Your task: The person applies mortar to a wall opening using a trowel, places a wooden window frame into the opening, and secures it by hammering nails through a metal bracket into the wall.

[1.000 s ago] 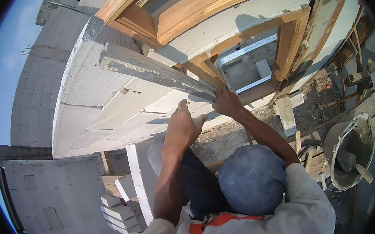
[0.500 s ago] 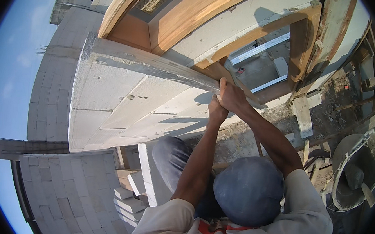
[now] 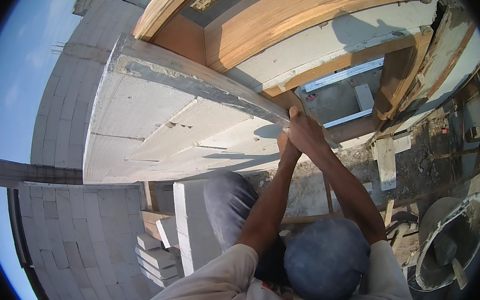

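Observation:
My two hands are close together at the near end of the narrow, mortar-smeared grey edge (image 3: 190,89) of a white block wall (image 3: 153,120). My left hand (image 3: 289,148) is closed and sits just below the right one. My right hand (image 3: 306,132) is closed too, with its thumb side up against the end of that edge. What lies inside the fingers is hidden by the hands themselves. Right behind them is the corner of a wooden window frame (image 3: 351,56).
A larger wooden frame (image 3: 319,11) lies beyond a white block band. White blocks (image 3: 157,258) are stacked at lower left beside an upright white slab (image 3: 191,227). At right are a mortar-crusted bucket (image 3: 428,248) with a tool in it, rubble and loose wood.
The view has shifted slightly, so my hands sit a little lower and further right in it. They stay closed at the same wall edge. A shadow on the block band has grown.

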Motion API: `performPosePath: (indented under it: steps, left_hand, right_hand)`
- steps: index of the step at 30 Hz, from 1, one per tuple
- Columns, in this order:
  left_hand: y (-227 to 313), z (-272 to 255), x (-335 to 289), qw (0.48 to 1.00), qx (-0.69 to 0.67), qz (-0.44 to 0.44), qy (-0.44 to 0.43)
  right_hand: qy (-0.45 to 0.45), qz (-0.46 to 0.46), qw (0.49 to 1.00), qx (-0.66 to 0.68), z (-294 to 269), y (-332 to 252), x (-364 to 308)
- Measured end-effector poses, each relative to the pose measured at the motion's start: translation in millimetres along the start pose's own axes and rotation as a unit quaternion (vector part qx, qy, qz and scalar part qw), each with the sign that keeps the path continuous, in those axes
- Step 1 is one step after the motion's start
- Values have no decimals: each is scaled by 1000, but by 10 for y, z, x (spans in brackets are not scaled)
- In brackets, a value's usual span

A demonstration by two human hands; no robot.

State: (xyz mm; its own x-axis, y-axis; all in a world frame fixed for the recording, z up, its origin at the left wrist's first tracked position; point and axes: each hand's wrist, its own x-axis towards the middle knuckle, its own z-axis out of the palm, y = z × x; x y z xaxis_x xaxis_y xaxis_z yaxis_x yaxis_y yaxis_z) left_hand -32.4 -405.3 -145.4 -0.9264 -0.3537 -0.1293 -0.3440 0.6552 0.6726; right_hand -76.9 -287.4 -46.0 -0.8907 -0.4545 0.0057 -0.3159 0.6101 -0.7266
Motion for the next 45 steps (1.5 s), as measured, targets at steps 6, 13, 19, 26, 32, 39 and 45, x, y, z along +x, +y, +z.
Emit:
performPosePath:
  steps: [6,13,19,26,32,39,45]
  left_hand:
    - [-173,-154,-25,994,-50,84,50]
    - [36,116,-92,995,-18,-81,51]
    - [75,240,-105,996,-4,-42,73]
    - [74,270,-151,995,-10,-49,87]
    - [-182,364,-119,989,-1,-85,124]
    - [-217,580,2,991,8,-91,99]
    - [-252,554,33,987,-43,-99,119]
  right_hand:
    - [43,-37,997,56,1,-44,-215]
    - [-65,66,982,165,17,335,-832]
    - [-152,88,979,104,218,679,-1231]
    - [-137,80,983,88,387,867,-1398]
    - [-173,106,974,98,317,777,-1466]
    - [-109,74,988,85,364,969,-1738]
    - [-174,126,971,105,323,984,-1835]
